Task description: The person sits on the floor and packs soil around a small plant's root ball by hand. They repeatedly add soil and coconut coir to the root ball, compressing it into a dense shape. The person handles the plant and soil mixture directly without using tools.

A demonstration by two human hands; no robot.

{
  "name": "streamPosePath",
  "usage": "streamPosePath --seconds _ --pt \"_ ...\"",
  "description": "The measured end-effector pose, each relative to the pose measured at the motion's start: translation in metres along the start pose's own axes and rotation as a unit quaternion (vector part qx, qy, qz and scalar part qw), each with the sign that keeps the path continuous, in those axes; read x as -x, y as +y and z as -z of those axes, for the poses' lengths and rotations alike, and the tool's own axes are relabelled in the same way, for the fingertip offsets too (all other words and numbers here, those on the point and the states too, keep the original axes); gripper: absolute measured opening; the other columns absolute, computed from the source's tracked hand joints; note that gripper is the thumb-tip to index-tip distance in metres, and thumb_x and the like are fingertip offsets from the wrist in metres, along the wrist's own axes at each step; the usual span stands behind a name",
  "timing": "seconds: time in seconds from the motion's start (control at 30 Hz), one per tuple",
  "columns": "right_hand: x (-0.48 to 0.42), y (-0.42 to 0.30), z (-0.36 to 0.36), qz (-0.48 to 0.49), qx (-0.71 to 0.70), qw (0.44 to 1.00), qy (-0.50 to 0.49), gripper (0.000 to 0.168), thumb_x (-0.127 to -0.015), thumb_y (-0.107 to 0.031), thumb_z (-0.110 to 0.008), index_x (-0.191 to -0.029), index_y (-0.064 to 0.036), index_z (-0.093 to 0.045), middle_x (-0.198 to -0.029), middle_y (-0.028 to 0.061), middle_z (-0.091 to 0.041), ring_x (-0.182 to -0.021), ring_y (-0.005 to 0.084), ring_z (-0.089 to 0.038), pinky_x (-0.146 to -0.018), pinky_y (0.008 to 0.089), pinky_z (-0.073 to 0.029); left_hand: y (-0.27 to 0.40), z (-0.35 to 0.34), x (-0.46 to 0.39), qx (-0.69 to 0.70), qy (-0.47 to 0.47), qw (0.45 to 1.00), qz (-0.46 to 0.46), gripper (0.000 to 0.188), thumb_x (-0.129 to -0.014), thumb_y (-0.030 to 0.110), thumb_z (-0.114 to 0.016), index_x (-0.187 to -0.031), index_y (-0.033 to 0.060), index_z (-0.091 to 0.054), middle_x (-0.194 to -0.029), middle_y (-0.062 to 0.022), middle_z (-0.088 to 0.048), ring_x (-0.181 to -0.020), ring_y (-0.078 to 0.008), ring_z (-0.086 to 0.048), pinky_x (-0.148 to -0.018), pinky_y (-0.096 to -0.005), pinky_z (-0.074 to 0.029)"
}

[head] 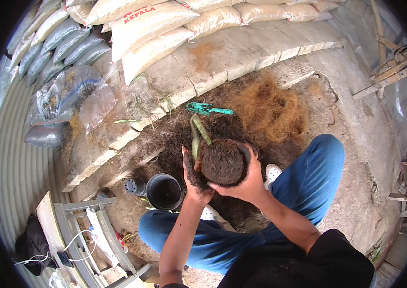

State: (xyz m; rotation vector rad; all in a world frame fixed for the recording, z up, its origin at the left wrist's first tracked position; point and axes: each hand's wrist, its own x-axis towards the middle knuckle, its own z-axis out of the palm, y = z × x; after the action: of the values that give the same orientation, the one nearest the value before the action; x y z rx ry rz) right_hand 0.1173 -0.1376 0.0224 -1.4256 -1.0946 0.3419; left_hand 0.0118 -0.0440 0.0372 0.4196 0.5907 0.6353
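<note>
Between my two hands is a round, dark root ball (223,162) packed with soil and fine roots. Thick green leaves (195,133) of a plant, which looks like a snake plant, stick out on its far left side. My right hand (252,176) curls around the right and near side of the ball. Soil coats my left hand (195,178), which cups the left side with its fingers stretched alongside the leaves. Beyond the ball, a turquoise hand trowel (208,108) lies on loose dark soil (178,138). An upright black plastic pot (164,191) stands left of my left hand.
A smaller pot (135,186) lies beside the black pot. Brown coir-like fibre (275,108) is heaped at right. Stacked filled sacks (153,28) line a raised concrete ledge (203,68). At lower left are a grey bench frame (95,234) and a white cable (81,235).
</note>
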Motion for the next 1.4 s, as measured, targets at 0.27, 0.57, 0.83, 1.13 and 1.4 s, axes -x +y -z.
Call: streamPosePath --seconds 0.27,0.57,0.83,1.13,1.4 --pt "0.003 -0.024 -0.021 -0.020 0.219 0.975 0.009 0.100 -0.054 -0.052 -0.089 -0.129 -0.001 -0.047 -0.129 0.0212 -0.045 -0.123 0.0376 -0.042 -0.105 0.0520 -0.031 0.001 0.013 -0.009 0.143 -0.159 0.977 0.001 0.068 -0.098 0.056 -0.038 -0.139 0.0024 -0.045 -0.139 -0.0178 -0.051 -0.122 -0.0326 -0.053 -0.107 -0.0465 -0.041" --pt "-0.031 -0.019 -0.006 0.277 0.158 0.937 -0.144 0.093 -0.069 -0.065 -0.075 -0.137 -0.006 -0.051 -0.148 0.0227 -0.038 -0.139 0.0424 -0.033 -0.111 0.0575 -0.027 -0.008 0.029 -0.001 0.244 -0.151 0.958 0.025 0.052 -0.100 0.049 -0.040 -0.134 0.0119 -0.054 -0.134 -0.0117 -0.056 -0.122 -0.0293 -0.055 -0.106 -0.0469 -0.043" --pt "-0.033 -0.004 -0.039 0.341 0.014 0.940 -0.025 0.024 -0.073 -0.015 -0.067 -0.090 0.001 -0.074 -0.096 0.0177 -0.070 -0.099 0.0366 -0.067 -0.091 0.0498 -0.053 0.000 0.016 0.004 0.122 0.013 0.992 -0.012 0.029 -0.101 0.035 -0.044 -0.101 0.0115 -0.061 -0.091 -0.0015 -0.064 -0.081 -0.0156 -0.064 -0.073 -0.0295 -0.055" --pt "-0.066 -0.031 -0.053 0.346 0.090 0.925 -0.128 0.048 -0.091 -0.030 -0.060 -0.128 -0.001 -0.054 -0.127 0.0156 -0.058 -0.100 0.0328 -0.068 -0.088 0.0451 -0.053 0.031 0.030 0.015 0.110 0.047 0.989 -0.083 0.043 -0.095 0.043 -0.046 -0.119 0.0110 -0.061 -0.115 -0.0087 -0.065 -0.107 -0.0272 -0.063 -0.093 -0.0430 -0.053" --pt "-0.160 0.123 -0.045 -0.158 -0.022 0.982 -0.105 0.064 -0.091 -0.056 -0.060 -0.130 -0.004 -0.057 -0.103 0.0036 -0.063 -0.087 0.0123 -0.059 -0.078 0.0284 -0.049 0.073 0.050 0.011 0.175 0.089 0.972 -0.127 0.048 -0.095 0.040 -0.041 -0.121 0.0046 -0.060 -0.118 -0.0176 -0.064 -0.107 -0.0374 -0.062 -0.097 -0.0500 -0.051"
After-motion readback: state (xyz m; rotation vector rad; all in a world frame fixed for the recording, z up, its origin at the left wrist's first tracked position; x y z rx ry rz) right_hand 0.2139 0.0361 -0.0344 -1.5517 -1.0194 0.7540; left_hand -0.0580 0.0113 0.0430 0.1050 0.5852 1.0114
